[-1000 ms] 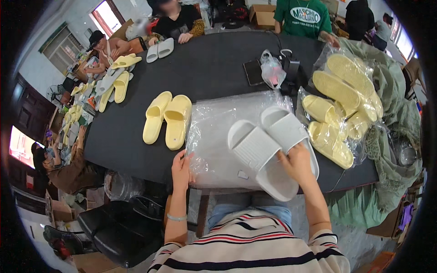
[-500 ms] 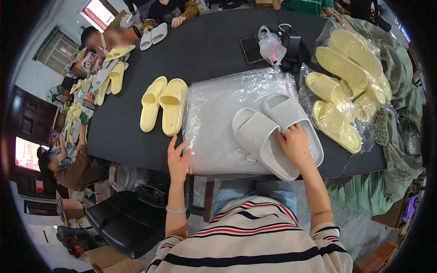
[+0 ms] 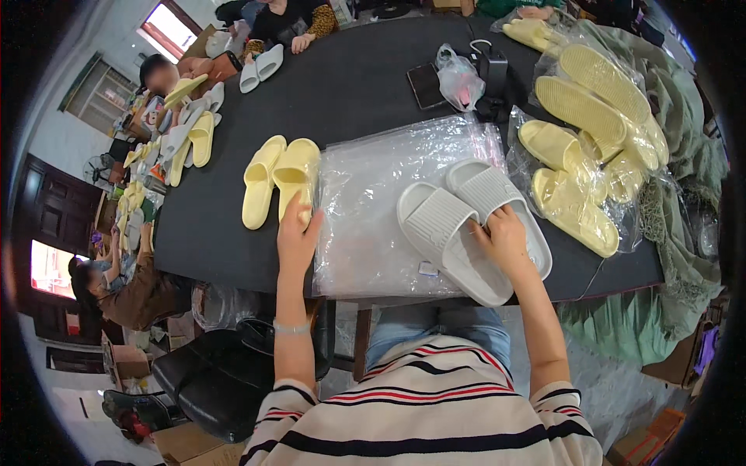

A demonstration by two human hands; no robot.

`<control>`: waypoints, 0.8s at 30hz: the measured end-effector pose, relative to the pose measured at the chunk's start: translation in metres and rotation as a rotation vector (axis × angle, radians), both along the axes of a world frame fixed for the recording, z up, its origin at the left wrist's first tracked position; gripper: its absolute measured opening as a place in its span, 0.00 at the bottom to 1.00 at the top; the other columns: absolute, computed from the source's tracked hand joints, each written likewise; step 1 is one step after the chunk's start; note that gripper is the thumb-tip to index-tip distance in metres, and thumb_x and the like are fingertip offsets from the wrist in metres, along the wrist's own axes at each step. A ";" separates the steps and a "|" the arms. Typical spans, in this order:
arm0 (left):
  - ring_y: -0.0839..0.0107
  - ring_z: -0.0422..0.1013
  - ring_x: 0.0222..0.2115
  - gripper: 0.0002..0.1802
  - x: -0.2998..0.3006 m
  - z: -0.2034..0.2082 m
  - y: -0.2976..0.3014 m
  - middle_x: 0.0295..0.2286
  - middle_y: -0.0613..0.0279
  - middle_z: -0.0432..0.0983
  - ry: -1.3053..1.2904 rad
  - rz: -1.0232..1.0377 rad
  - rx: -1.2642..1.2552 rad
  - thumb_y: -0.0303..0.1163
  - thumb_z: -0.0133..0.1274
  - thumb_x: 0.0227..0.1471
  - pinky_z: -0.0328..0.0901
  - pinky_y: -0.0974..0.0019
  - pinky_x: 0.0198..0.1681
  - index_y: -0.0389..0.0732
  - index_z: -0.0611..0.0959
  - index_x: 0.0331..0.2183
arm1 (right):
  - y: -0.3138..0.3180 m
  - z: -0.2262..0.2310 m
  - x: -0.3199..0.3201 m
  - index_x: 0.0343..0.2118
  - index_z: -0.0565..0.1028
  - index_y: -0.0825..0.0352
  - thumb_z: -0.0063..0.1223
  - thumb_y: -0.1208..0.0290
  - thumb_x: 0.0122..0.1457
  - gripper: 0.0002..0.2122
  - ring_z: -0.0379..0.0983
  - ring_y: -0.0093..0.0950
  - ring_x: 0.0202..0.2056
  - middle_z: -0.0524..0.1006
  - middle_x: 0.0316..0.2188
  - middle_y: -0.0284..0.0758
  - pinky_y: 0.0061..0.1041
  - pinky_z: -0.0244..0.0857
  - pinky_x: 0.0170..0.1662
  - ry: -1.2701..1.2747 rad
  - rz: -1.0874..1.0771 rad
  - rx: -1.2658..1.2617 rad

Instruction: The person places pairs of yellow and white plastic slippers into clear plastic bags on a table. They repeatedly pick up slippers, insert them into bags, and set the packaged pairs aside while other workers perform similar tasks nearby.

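Observation:
A pair of light grey slide slippers (image 3: 439, 225) lies at a slant over the right part of a stack of clear plastic bags (image 3: 361, 225). My right hand (image 3: 501, 237) grips them where they meet, fingers tucked under the inner edges of the straps. To the left of the bags, two pale yellow slippers (image 3: 263, 179) rest side by side, toes pointing away from me. My left hand (image 3: 298, 237) reaches the heel of the right yellow slipper, thumb spread from the fingers. It covers that heel, so how firmly it touches cannot be seen.
Bagged yellow slippers (image 3: 579, 116) are piled at the right beside green cloth (image 3: 680, 140). A phone (image 3: 426, 85) and a small plastic bag (image 3: 460, 81) lie at the back. More slippers (image 3: 200, 140) line the left edge, where people sit. A black chair (image 3: 210, 380) stands at lower left.
My left hand has moved forward onto the yellow slipper's heel. My right hand stays on the grey slippers. At the far right, a bagged yellow slipper has come into view near another person's hand.

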State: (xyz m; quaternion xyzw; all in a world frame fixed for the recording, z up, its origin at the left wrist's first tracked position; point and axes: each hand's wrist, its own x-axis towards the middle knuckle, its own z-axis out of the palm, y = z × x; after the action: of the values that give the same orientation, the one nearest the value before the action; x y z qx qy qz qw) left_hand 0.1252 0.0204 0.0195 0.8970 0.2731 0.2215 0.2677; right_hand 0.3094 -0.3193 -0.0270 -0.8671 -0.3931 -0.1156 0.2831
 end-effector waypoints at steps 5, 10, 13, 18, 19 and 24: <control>0.75 0.70 0.26 0.25 0.078 -0.032 0.052 0.33 0.60 0.76 -0.089 -0.037 -0.268 0.31 0.58 0.52 0.64 0.71 0.30 0.36 0.73 0.51 | 0.001 -0.001 0.002 0.25 0.77 0.70 0.60 0.63 0.51 0.12 0.72 0.39 0.38 0.76 0.28 0.39 0.36 0.68 0.38 -0.011 0.004 0.019; 0.75 0.67 0.18 0.15 0.107 -0.045 0.084 0.20 0.63 0.73 -0.206 -0.086 -0.328 0.27 0.54 0.53 0.62 0.68 0.23 0.34 0.74 0.44 | 0.003 0.003 0.000 0.29 0.78 0.69 0.59 0.65 0.50 0.11 0.72 0.39 0.39 0.77 0.31 0.39 0.36 0.68 0.38 0.001 0.018 0.034; 0.71 0.69 0.20 0.15 0.111 -0.033 0.078 0.22 0.61 0.74 -0.205 -0.006 -0.528 0.24 0.52 0.52 0.64 0.66 0.25 0.35 0.74 0.43 | 0.001 0.004 0.000 0.32 0.78 0.68 0.59 0.66 0.50 0.11 0.71 0.39 0.40 0.77 0.34 0.39 0.36 0.68 0.39 0.019 0.023 0.030; 0.55 0.71 0.35 0.19 0.097 -0.029 0.056 0.35 0.53 0.75 -0.172 -0.065 0.337 0.25 0.53 0.51 0.66 0.57 0.41 0.37 0.73 0.46 | 0.002 0.004 -0.001 0.33 0.78 0.68 0.59 0.66 0.50 0.12 0.71 0.39 0.42 0.77 0.35 0.38 0.36 0.69 0.40 0.026 0.016 -0.010; 0.53 0.70 0.39 0.20 0.093 -0.019 0.039 0.39 0.52 0.74 -0.174 -0.137 0.453 0.26 0.53 0.51 0.65 0.56 0.44 0.38 0.73 0.48 | 0.001 0.005 -0.001 0.33 0.78 0.68 0.59 0.65 0.50 0.12 0.71 0.39 0.41 0.77 0.35 0.38 0.36 0.69 0.40 0.017 0.015 0.002; 0.47 0.57 0.57 0.27 0.062 -0.033 -0.033 0.55 0.47 0.64 0.147 -0.393 0.452 0.42 0.46 0.57 0.50 0.45 0.60 0.43 0.69 0.56 | 0.003 0.009 -0.002 0.29 0.78 0.70 0.58 0.65 0.51 0.11 0.72 0.39 0.40 0.77 0.31 0.40 0.37 0.69 0.38 0.018 0.009 0.003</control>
State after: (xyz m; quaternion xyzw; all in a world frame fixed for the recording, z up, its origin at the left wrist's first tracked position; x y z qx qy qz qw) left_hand 0.1871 -0.0125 -0.0139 0.9831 0.0568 0.1553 0.0785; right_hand 0.3070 -0.3164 -0.0177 -0.8658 -0.3945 -0.1071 0.2885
